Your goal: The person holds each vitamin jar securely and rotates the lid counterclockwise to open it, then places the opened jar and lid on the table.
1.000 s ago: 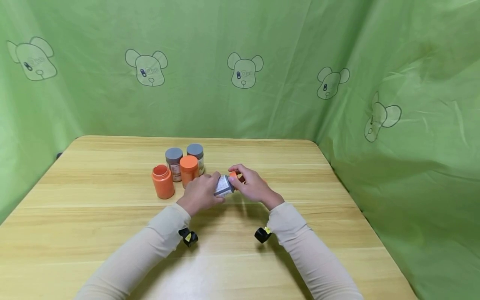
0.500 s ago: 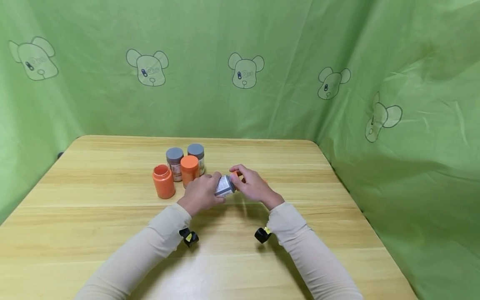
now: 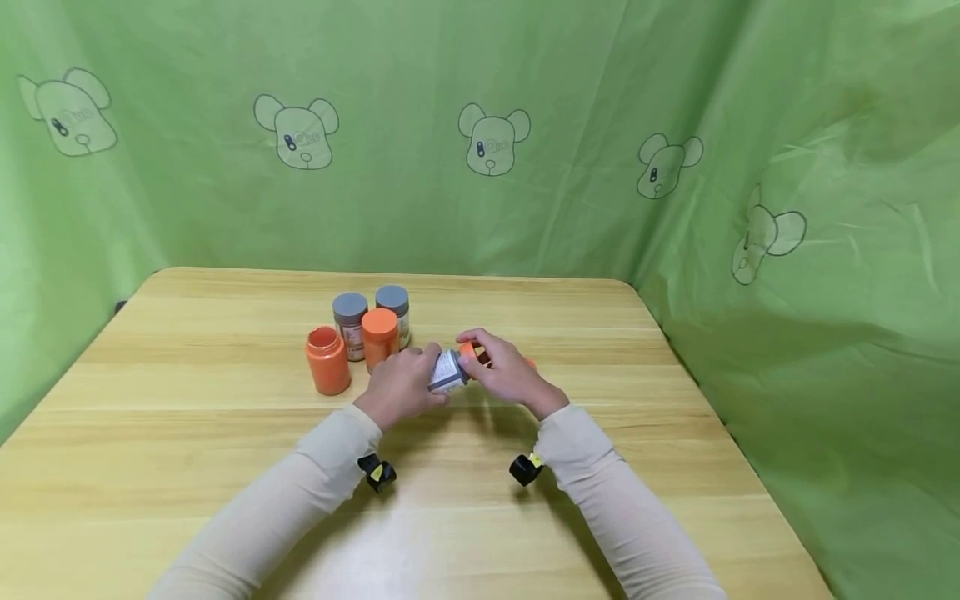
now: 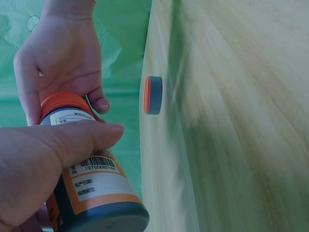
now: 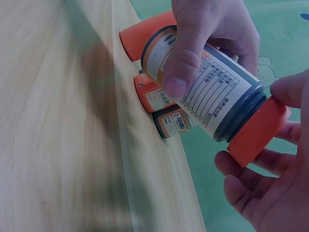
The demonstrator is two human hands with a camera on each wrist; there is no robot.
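Observation:
My left hand (image 3: 400, 386) grips a grey bottle (image 3: 447, 372) with a printed white label, tilted above the table. Its mouth end points toward my right hand (image 3: 504, 367), whose thumb and fingers pinch an orange cap (image 5: 258, 131). That cap sits over the bottle's neck, with a strip of dark neck showing beside it in the right wrist view. In the left wrist view the bottle's base faces the camera and the left thumb crosses its label. A loose lid (image 4: 154, 95) lies on the table near the right hand, which hides most of it in the head view.
Left of the hands stand an uncapped orange bottle (image 3: 327, 367), a capped orange bottle (image 3: 380, 333), and two grey-capped bottles (image 3: 350, 317) behind. They share a wooden table (image 3: 225, 467). Green curtains (image 3: 390, 200) hang at the back and right.
The right fingers shift slightly around the orange cap. The left hand keeps its grip on the bottle, and the standing bottles stay where they are.

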